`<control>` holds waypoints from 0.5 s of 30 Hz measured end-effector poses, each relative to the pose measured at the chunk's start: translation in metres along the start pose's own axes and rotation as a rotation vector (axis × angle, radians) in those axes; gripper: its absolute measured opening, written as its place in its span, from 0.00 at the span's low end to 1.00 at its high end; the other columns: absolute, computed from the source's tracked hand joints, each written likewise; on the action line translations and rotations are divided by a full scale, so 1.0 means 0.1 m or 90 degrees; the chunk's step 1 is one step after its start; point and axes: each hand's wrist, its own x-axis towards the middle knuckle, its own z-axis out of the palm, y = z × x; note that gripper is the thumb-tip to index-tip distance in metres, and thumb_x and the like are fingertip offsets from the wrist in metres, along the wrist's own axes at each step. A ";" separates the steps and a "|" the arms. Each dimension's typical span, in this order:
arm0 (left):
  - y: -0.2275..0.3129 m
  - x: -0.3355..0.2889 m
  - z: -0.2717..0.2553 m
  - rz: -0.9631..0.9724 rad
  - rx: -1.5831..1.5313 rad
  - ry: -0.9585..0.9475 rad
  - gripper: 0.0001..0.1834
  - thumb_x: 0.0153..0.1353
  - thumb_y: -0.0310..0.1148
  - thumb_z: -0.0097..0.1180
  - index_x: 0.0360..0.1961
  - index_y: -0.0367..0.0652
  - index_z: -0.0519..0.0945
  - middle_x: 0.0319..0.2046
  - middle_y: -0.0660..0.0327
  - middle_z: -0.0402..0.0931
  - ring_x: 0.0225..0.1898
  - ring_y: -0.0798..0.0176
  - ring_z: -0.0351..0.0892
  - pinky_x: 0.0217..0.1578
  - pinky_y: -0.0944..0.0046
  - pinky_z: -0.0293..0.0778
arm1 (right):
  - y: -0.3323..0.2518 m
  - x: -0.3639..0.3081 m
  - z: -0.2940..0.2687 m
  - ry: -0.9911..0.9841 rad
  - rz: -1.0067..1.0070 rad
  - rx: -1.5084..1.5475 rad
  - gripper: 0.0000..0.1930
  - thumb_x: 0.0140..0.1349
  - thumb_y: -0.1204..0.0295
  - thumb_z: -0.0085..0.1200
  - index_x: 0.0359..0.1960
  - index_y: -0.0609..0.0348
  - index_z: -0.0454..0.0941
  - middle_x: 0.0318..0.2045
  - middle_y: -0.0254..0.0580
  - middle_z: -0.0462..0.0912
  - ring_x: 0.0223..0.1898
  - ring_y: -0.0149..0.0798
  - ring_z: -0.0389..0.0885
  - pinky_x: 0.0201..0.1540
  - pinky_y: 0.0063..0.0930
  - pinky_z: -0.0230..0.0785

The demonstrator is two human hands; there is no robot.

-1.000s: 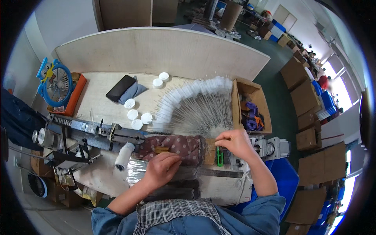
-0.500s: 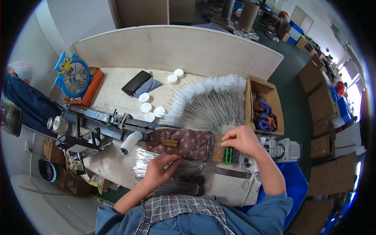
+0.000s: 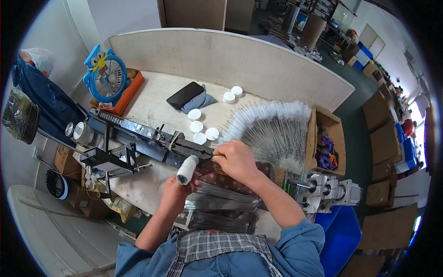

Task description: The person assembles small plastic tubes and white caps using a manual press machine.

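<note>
My right hand (image 3: pixel 236 160) is closed in a pinch at the near end of a dark metal rail fixture (image 3: pixel 184 147). Whatever lies between its fingertips is too small to make out. Beside and partly behind a white cylinder (image 3: pixel 188 170) on that fixture, my left hand (image 3: pixel 175 193) has its fingers curled. The cylinder hides some of them, and anything in them cannot be made out. Bundles of thin metal wires (image 3: pixel 217 198) lie below my hands, next to a dotted brown cloth pad (image 3: pixel 263 171). Beyond, wire-stemmed pieces with white fuzzy ends (image 3: pixel 272 131) spread in a fan.
Several round white containers (image 3: pixel 199 138) and a black phone (image 3: pixel 186 95) on grey cloth stand behind the fixture. A cardboard box (image 3: pixel 314 138) and a metal machine (image 3: pixel 330 191) are on the right. At the left, a blue fan (image 3: pixel 107 78) rises from an orange tray (image 3: pixel 134 92).
My right hand has moved left from beside the green piece to the rail's end. My left hand has come up to the white cylinder. The whole view has shifted slightly.
</note>
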 end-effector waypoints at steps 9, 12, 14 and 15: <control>-0.03 0.31 0.21 0.066 0.794 0.052 0.32 0.49 0.64 0.58 0.15 0.41 0.82 0.12 0.59 0.75 0.18 0.59 0.77 0.23 0.60 0.70 | -0.10 0.01 -0.09 -0.062 0.069 -0.077 0.07 0.48 0.67 0.61 0.26 0.55 0.84 0.25 0.39 0.82 0.34 0.43 0.78 0.37 0.37 0.71; -0.19 0.34 0.17 0.079 0.683 0.043 0.28 0.49 0.59 0.61 0.19 0.40 0.82 0.15 0.58 0.76 0.19 0.61 0.77 0.24 0.61 0.70 | -0.07 -0.04 -0.20 -0.030 0.017 -0.065 0.08 0.50 0.67 0.61 0.30 0.56 0.84 0.27 0.39 0.82 0.36 0.42 0.78 0.38 0.37 0.71; -0.32 0.37 0.11 0.114 0.434 0.033 0.24 0.51 0.51 0.64 0.23 0.36 0.80 0.18 0.60 0.76 0.21 0.65 0.76 0.23 0.63 0.70 | -0.10 -0.15 -0.32 0.068 -0.049 -0.079 0.07 0.50 0.70 0.61 0.31 0.56 0.83 0.26 0.38 0.82 0.34 0.42 0.78 0.36 0.36 0.72; -0.37 0.37 0.19 0.115 0.437 0.033 0.24 0.51 0.51 0.64 0.23 0.36 0.80 0.18 0.60 0.76 0.21 0.65 0.76 0.23 0.63 0.70 | -0.08 -0.24 -0.39 0.166 -0.106 -0.106 0.08 0.50 0.73 0.61 0.33 0.56 0.83 0.25 0.37 0.81 0.31 0.43 0.78 0.34 0.36 0.73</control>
